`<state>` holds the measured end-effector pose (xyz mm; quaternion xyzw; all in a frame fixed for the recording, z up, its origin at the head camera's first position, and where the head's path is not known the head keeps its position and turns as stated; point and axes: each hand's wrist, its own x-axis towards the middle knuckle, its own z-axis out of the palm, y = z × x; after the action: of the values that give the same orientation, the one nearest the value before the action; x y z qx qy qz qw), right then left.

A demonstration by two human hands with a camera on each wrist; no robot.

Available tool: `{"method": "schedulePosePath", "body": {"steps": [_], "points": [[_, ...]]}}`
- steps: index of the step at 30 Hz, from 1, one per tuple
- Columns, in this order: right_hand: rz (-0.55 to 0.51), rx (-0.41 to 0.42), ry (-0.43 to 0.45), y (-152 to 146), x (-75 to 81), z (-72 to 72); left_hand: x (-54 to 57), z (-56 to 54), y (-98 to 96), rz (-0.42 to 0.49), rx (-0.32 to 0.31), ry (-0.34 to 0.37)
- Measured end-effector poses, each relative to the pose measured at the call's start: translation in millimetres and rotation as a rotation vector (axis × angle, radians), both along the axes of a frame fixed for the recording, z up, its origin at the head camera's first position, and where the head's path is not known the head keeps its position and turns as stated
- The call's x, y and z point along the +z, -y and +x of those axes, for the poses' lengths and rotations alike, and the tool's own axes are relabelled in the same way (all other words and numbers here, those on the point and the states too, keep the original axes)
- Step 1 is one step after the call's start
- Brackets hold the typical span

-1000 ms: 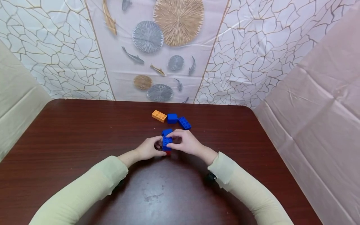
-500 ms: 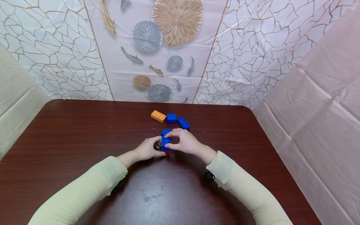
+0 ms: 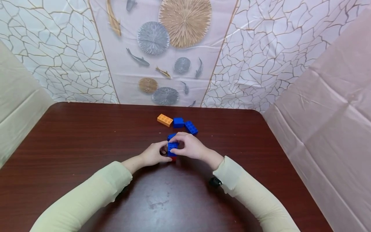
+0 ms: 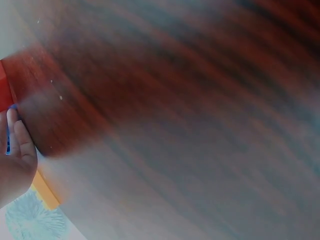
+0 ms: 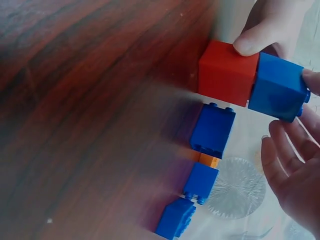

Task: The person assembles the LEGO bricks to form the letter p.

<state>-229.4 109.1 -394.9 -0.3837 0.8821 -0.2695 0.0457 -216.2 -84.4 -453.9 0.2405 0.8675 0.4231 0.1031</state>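
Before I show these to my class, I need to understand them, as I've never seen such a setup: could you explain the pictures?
There is no machine here, just a person using two bare hands. The wide picture comes from a camera on the head, looking forward and down. The other two come from cameras on the wrists, so they look tilted; the left wrist's is mostly blurred tabletop.

On the dark table, beyond the held bricks, lie a studded orange building brick and three loose blue building bricks. The left hand holds a red building brick, its thumb against the side. The right hand pinches the upper blue building brick, which is on top of the red one.
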Motion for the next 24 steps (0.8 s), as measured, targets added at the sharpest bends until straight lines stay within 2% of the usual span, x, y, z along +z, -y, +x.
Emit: {"method": "schedulePosePath", "body": {"steps": [5, 12, 15, 18, 24], "points": [[0.063, -0.017, -0.046, 1, 1.2, 2.3, -0.3, 0.8, -0.5, -0.012, -0.005, 0.007], [0.166, -0.001, -0.176, 4, 5.1, 4.9, 0.4, -0.1, 1.1, -0.022, -0.002, -0.001], [0.163, 0.010, -0.178, 4, 4.6, 4.5, 2.2, 0.7, 2.0, -0.028, 0.002, 0.001], [0.096, 0.012, -0.108, 3, 0.8, 2.8, 2.9, 1.1, 2.3, -0.030, 0.005, 0.001], [-0.128, -0.009, 0.190, -7, -12.5, -5.3, 0.9, -0.5, 0.1, -0.042, 0.001, -0.004]]}}
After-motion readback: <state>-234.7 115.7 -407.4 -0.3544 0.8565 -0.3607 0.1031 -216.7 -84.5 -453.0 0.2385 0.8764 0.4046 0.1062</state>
